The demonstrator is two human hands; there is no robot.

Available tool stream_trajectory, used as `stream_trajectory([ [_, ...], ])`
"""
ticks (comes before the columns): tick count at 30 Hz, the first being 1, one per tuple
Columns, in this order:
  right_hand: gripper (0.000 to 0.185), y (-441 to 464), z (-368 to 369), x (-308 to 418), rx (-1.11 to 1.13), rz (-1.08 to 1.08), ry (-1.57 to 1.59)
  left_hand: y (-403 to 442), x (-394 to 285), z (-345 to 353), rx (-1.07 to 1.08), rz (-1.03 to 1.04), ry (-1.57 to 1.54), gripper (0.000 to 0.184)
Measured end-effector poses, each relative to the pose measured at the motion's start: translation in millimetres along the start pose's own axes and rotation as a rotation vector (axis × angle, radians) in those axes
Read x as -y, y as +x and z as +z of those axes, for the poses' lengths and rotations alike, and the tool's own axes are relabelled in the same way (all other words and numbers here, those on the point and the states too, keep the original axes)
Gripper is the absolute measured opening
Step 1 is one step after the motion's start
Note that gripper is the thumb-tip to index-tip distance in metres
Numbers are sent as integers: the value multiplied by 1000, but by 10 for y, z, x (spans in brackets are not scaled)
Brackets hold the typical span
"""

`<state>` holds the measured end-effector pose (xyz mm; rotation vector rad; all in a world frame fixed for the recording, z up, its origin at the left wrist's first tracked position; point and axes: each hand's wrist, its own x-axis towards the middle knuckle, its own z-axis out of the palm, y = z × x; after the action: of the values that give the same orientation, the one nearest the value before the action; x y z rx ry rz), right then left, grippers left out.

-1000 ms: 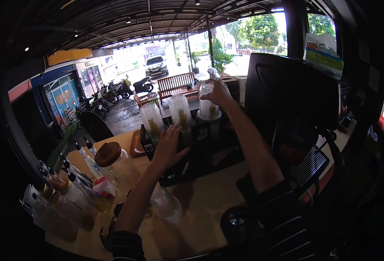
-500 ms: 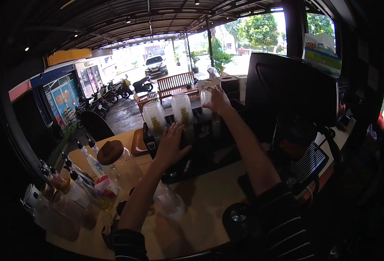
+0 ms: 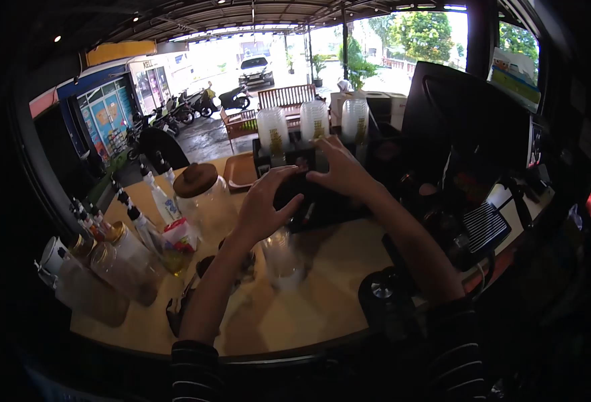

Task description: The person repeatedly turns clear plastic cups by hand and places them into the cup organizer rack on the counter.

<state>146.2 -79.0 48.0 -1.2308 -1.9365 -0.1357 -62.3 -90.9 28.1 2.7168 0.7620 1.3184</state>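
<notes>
Three stacks of clear cups with yellow print stand upside down in a black holder: a left stack (image 3: 272,128), a middle stack (image 3: 314,119) and a right stack (image 3: 355,119). My left hand (image 3: 265,204) is over the counter in front of the holder, thumb and fingers apart, holding nothing. Nearer the stacks, my right hand (image 3: 343,171) is spread and empty below the middle and right stacks. A clear cup stack (image 3: 283,258) stands on the counter below my left hand, somewhat blurred.
A large jar with a brown lid (image 3: 196,179) stands left of my left hand. Pump bottles (image 3: 138,218) and more jars (image 3: 124,268) fill the left side. A brown tray (image 3: 242,170) lies behind. A dark machine (image 3: 456,120) and a drip grille (image 3: 486,226) are at right.
My right hand has let go of the right stack and moved down and toward my left hand. That stack now sits in line with the others. The camera view has shifted.
</notes>
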Motion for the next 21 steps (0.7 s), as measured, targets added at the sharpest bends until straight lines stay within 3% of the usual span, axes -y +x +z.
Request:
stream_trajectory([
  [3,83,-515,284,298,293,7,156,-490,115,-32,-105,-131,-159,41],
  [6,106,-938,574,504,511,195,281,-1000,153,67,-153,-318,-319,41],
  [7,106,-1077,711,511,522,193,290,-1147,191,89,-86,-382,-373,57],
  [8,111,-1208,872,473,441,193,329,-1286,225,104,-88,-390,-368,57],
  [10,117,-1396,1109,485,365,198,368,-1515,242,135,76,-271,-260,80],
  [11,119,-1457,1179,495,294,197,415,-1608,289,194,168,-363,-323,97],
  [12,122,-1511,1241,504,226,198,462,-1663,292,237,166,-370,-329,97],
  [14,121,-1585,1362,507,186,196,514,-1740,263,353,204,-480,-392,103],
  [16,119,-1586,1440,537,135,184,570,-1772,243,458,226,-460,-337,108],
  [18,98,-1589,1477,551,131,233,672,-1743,207,533,139,-438,-284,112],
  [21,89,-1625,1537,537,140,333,659,-1782,293,776,-8,-445,-356,118],
])
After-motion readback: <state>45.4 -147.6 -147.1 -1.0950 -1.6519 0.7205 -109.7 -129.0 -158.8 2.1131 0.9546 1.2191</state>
